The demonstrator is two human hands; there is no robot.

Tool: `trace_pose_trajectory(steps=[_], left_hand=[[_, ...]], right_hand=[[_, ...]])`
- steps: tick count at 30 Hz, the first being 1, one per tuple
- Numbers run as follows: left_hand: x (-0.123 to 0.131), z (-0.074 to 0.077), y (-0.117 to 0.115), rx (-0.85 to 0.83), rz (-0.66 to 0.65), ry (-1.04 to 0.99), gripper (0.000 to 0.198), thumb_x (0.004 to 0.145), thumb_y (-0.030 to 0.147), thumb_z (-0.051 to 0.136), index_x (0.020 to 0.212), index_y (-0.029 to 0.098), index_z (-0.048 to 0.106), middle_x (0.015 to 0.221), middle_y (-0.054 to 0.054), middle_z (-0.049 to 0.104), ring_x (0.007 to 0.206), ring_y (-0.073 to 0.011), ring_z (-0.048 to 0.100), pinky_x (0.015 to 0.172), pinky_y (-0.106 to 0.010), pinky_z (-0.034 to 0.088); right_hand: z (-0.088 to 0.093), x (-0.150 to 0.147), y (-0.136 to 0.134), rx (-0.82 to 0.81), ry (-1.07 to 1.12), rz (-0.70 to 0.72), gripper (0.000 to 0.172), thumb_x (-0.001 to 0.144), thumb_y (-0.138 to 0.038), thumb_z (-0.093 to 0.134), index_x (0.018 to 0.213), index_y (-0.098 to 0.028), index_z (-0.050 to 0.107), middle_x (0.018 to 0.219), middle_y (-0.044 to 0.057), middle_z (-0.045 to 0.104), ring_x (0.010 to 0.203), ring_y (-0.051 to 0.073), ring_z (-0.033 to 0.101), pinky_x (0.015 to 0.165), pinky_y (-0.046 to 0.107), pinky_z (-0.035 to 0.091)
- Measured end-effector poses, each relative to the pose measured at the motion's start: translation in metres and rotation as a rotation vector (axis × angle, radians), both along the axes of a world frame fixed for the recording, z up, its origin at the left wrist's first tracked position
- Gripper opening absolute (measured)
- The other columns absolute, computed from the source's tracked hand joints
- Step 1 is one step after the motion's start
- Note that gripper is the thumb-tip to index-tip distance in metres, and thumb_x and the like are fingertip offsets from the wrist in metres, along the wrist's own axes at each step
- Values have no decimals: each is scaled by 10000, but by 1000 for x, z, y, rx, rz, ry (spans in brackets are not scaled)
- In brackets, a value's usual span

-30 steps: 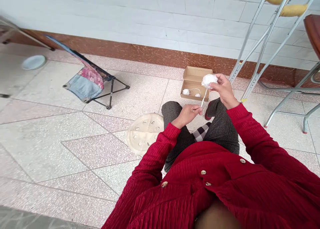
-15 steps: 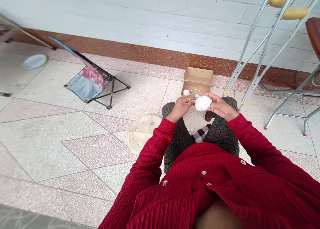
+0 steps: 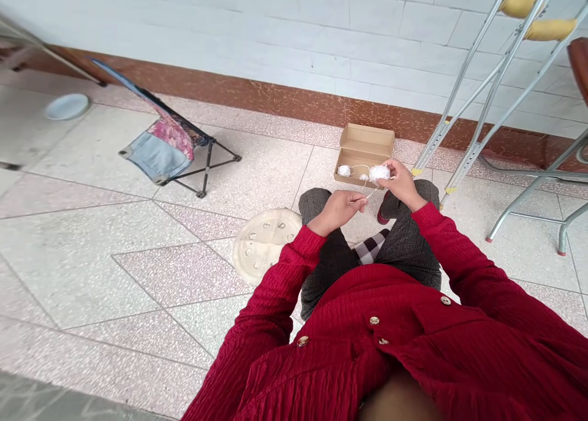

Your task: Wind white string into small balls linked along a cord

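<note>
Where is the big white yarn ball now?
In the head view, the big white yarn ball is in the right hand, over a front corner of the open cardboard box; a strand runs to the left hand.

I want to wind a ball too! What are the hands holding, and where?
The right hand grips the white yarn ball by its right side. The left hand pinches the yarn strand between its fingertips, away from the ball.
</note>
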State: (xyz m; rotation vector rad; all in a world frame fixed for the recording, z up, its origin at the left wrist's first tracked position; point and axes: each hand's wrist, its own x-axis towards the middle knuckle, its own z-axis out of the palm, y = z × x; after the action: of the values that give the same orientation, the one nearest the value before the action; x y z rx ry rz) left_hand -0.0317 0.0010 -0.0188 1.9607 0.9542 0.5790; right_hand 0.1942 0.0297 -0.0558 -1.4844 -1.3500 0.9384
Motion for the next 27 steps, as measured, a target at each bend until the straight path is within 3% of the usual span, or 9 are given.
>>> trace_pose_trajectory(steps=[2,4,7,10,13,17,21,24,27], left_hand=[[-6,7,10,91,46,19,306,947,293,552,717,166,708,725,-16,692,713,-149,613,726,-268,433],[-11,11,21,163,97,1,268,930,293,579,743,173,729,760,-26,709,758,-162,630,763,-277,446],[-13,7,31,102,100,-96,268,925,335,593,782,169,747,811,-36,739,801,-174,656,792,-282,471],[-6,-8,29,-57,99,-199,344,930,412,581,768,152,739,783,-37,739,756,-171,655,751,-277,482],[5,-23,15,-163,79,-231,403,938,455,563,742,145,731,750,-37,730,731,-165,648,756,-277,479],[14,-26,-7,-167,14,-153,390,951,389,542,692,148,706,737,-24,716,705,-138,619,751,-260,456],[8,-10,-11,-74,12,-48,344,942,325,543,689,156,703,713,-9,696,694,-135,603,716,-254,438],[-3,6,1,10,53,-19,288,924,306,567,734,162,729,748,-15,715,726,-150,626,739,-268,449],[-10,13,15,46,116,-60,261,906,312,592,760,164,749,808,-28,746,784,-167,655,780,-278,469]], right_hand=[[-1,-2,-14,-106,71,124,443,554,-219,809,958,-208,627,847,-16,616,771,165,583,747,342,551],[5,-5,-30,-281,287,302,455,566,-223,833,976,-216,636,860,-12,633,762,163,603,693,323,568],[23,-9,-52,-451,578,496,481,612,-232,864,1045,-232,653,943,8,661,822,169,646,700,319,607],[44,-9,-60,-441,758,527,540,614,-218,876,1104,-246,650,1008,15,678,865,175,663,730,324,621],[58,-7,-50,-323,835,445,553,608,-266,876,1103,-250,631,1074,30,686,922,201,661,753,342,614],[54,-1,-19,-106,666,165,460,676,-393,812,1056,-259,590,1103,32,662,971,214,632,802,373,589],[27,5,-5,36,110,-82,471,549,-282,829,962,-230,607,992,27,603,885,205,569,805,382,540],[11,2,-21,-52,-110,65,443,501,-197,815,908,-209,641,928,12,581,817,189,543,801,384,512],[12,-6,-46,-315,183,371,441,551,-223,816,957,-213,642,877,-4,604,754,169,569,707,339,527]])
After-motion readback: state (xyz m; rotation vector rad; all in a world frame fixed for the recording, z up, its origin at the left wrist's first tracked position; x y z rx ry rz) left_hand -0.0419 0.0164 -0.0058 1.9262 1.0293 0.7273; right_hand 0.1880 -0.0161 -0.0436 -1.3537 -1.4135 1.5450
